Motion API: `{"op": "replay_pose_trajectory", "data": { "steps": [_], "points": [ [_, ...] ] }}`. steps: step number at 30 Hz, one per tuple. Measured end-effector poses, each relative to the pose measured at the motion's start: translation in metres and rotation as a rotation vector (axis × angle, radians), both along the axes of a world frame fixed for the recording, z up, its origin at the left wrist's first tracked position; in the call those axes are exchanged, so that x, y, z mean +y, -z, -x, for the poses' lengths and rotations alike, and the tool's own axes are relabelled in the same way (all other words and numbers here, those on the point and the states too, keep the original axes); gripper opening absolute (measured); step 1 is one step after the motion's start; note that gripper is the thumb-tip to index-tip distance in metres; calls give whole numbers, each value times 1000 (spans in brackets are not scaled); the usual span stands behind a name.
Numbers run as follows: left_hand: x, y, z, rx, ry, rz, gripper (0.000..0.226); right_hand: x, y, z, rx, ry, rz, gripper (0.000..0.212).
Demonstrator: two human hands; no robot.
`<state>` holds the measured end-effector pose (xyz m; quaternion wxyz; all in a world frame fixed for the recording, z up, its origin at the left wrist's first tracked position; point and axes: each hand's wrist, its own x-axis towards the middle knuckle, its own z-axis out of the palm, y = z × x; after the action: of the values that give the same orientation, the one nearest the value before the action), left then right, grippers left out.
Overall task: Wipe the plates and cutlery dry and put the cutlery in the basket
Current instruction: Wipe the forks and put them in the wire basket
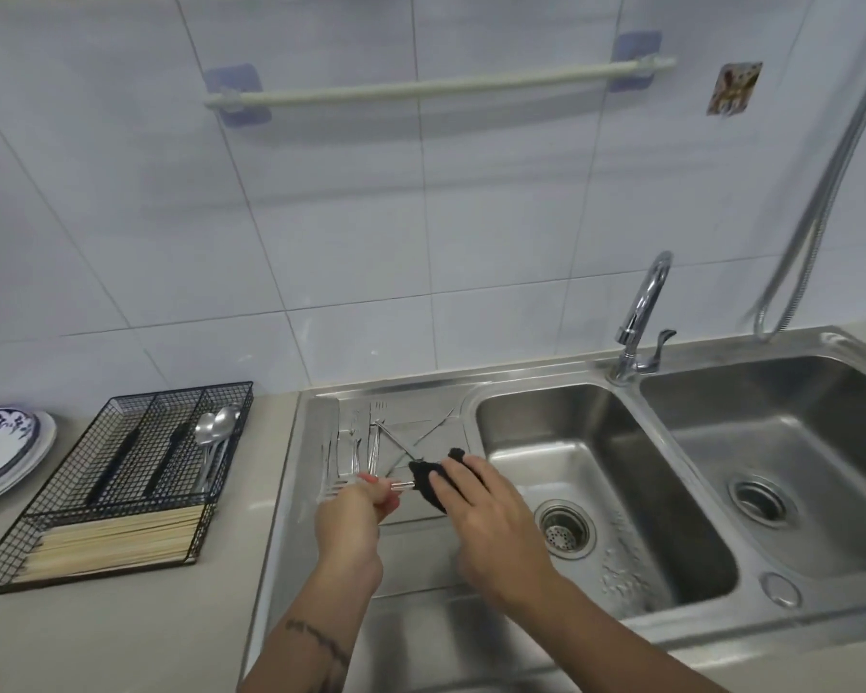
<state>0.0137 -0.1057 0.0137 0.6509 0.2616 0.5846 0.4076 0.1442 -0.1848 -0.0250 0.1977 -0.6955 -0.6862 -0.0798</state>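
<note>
My left hand [356, 512] grips the handle end of a steel piece of cutlery [402, 486] over the sink's drainboard [321, 542]. My right hand [491, 522] holds a dark cloth [428, 480] wrapped round the other end of that piece. Several more forks and knives [366, 442] lie on the drainboard behind the hands. A black wire basket [71, 542] sits on the counter to the left, with spoons [213, 432], dark-handled cutlery [121, 457] and wooden chopsticks [121, 540] in its compartments. Stacked blue-patterned plates [1, 452] lie at the far left.
A double steel sink lies to the right, with one basin [621, 492] beside my right hand and a second basin [796, 467] further right. A chrome tap [641, 317] stands behind them. A hose [831, 182] hangs at the right wall, and a towel rail [436, 85] is on the tiles.
</note>
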Motion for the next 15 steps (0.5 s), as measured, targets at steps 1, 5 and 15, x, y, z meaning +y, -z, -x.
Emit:
{"op": "replay_pose_trajectory", "data": {
  "steps": [1,5,15],
  "points": [
    [3,-2,3,-9,19,2,21,2,-3,9,-17,-15,13,66],
    [9,-3,32,-34,99,16,17,10,-11,31,-44,-54,86,67],
    [30,10,96,-125,291,-110,14,28,-18,84,-7,121,12,62]
  ]
}}
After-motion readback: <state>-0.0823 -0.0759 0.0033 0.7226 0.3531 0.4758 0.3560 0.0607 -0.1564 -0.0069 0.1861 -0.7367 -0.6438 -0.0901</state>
